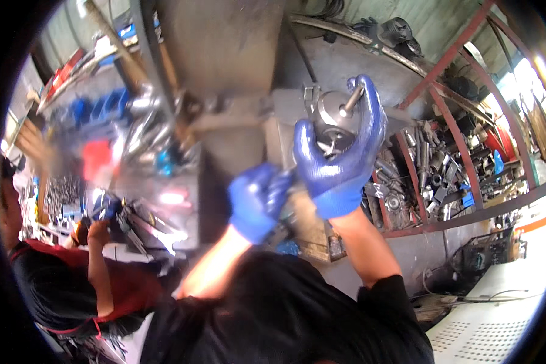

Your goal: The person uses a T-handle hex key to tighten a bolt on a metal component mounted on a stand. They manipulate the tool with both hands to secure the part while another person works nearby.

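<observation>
My left hand (258, 203), in a blue coated glove, is closed in a fist near the middle of the view. Whatever it may hold is hidden and blurred. Higher up and to the right, my right hand (340, 161), gloved the same way, makes a wide C shape with thumb and fingers apart. Between them and just beyond is a round grey metal machine part (330, 108). A short metal lever (350, 104) sticks out from it, its outer end beside my curled fingertips. Whether the fingers touch the lever I cannot tell.
At the left, a co-worker (60, 279) in a black and red top works at a bench strewn with tools (148, 224). A red-brown metal frame (458, 142) stands at the right, with piled metal parts (434, 167) behind it. Below lies a perforated white panel (497, 315).
</observation>
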The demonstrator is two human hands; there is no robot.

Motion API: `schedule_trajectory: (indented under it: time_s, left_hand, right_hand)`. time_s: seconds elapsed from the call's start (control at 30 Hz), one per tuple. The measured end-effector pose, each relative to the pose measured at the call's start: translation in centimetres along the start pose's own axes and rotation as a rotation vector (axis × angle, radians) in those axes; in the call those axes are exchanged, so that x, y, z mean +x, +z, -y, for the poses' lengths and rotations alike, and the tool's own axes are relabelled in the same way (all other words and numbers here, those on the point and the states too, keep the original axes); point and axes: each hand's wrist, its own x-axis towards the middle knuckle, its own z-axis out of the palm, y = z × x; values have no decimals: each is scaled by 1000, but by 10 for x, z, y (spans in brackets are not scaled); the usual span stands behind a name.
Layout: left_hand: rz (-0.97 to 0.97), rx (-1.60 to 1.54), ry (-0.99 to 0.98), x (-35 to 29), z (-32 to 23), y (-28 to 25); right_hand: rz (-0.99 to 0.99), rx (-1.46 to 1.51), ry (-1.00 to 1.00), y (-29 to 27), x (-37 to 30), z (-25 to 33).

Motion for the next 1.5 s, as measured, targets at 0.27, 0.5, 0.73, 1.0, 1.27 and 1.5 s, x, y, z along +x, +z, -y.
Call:
schedule_trajectory:
  time_s: [0.27, 0.5, 0.73, 1.0, 1.27, 1.5]
  left_hand:
    - [410, 87, -42, 27, 1, -46]
    - [345, 153, 65, 21, -2, -49]
    - [353, 58, 69, 23, 7, -49]
    - [395, 50, 205, 21, 30, -57]
    - [283, 21, 295, 44, -8, -75]
    - [382, -737, -330, 41, -57, -64]
  right_hand:
    - [68, 45, 31, -14, -7, -3]
    - [157, 321, 185, -43, -28, -14]
    - [142, 361, 324, -76, -46, 2]
    - [375, 694, 1013, -64, -28, 46]
    - [328, 554, 536, -83, -38, 74]
    - [120, 151, 244, -117, -60, 77]
